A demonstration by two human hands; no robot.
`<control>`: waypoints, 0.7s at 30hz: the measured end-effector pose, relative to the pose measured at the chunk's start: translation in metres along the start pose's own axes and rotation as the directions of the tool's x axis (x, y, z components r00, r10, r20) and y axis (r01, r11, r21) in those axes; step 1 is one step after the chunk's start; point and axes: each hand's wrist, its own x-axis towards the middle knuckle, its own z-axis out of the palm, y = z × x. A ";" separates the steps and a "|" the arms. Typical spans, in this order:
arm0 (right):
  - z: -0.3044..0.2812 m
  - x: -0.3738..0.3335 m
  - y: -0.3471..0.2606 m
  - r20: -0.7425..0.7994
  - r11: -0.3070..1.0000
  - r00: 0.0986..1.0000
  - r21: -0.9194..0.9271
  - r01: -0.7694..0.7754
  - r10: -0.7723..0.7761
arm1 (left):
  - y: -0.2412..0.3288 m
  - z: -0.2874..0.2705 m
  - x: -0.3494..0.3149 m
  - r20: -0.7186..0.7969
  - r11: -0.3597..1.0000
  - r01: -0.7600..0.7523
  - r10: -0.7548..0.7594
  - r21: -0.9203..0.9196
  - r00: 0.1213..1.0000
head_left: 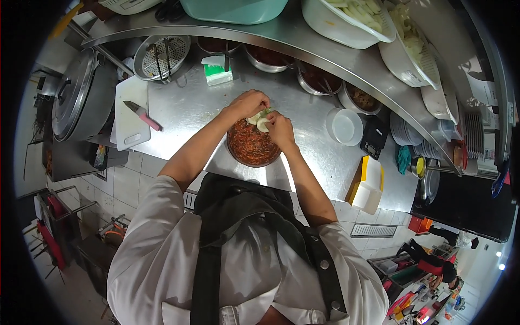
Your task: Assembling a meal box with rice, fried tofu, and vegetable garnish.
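Observation:
A round dish of chunky reddish-brown food (pixel 253 143) stands on the steel counter in front of me. Pale green-white slices (pixel 261 121), perhaps cucumber, lie at its far edge. My left hand (pixel 250 104) is over that far edge, fingers bent and closed around a pale slice. At the far right rim, my right hand (pixel 280 131) has its fingers pinched on another pale slice. Both hands are close together, and the fingertips are partly hidden.
On the left lie a white cutting board (pixel 132 111) and a pink-handled knife (pixel 142 115). Metal bowls (pixel 319 80) line the back beneath a steel shelf (pixel 244 37). To the right are a white tub (pixel 344 127), a black scale (pixel 374 138) and an open yellow box (pixel 369 184).

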 end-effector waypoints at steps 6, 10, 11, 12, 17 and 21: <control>-0.006 0.009 0.006 -0.039 0.995 0.998 -0.089 -0.049 0.046 | 0.008 -0.002 -0.004 -0.052 0.999 -0.039 0.040 0.013 0.998; 0.000 0.010 0.006 -0.042 0.996 0.999 -0.093 0.010 -0.014 | 0.011 0.000 -0.009 -0.110 1.000 -0.022 0.020 -0.017 0.994; 0.002 0.010 0.007 -0.059 0.993 0.998 -0.113 0.030 -0.037 | 0.012 0.001 -0.012 -0.125 0.999 -0.012 0.008 -0.030 0.992; 0.004 0.010 0.008 -0.062 0.994 0.997 -0.109 0.030 -0.037 | 0.010 0.003 -0.016 -0.123 1.000 -0.013 0.010 -0.027 0.992; 0.004 0.004 0.012 -0.087 0.990 0.989 -0.088 0.113 -0.121 | 0.006 0.015 -0.037 -0.195 0.996 0.021 -0.037 -0.084 0.980; 0.004 0.006 0.022 -0.080 0.988 0.987 -0.078 0.134 -0.140 | 0.011 0.017 -0.035 -0.213 1.000 0.025 -0.026 -0.009 0.977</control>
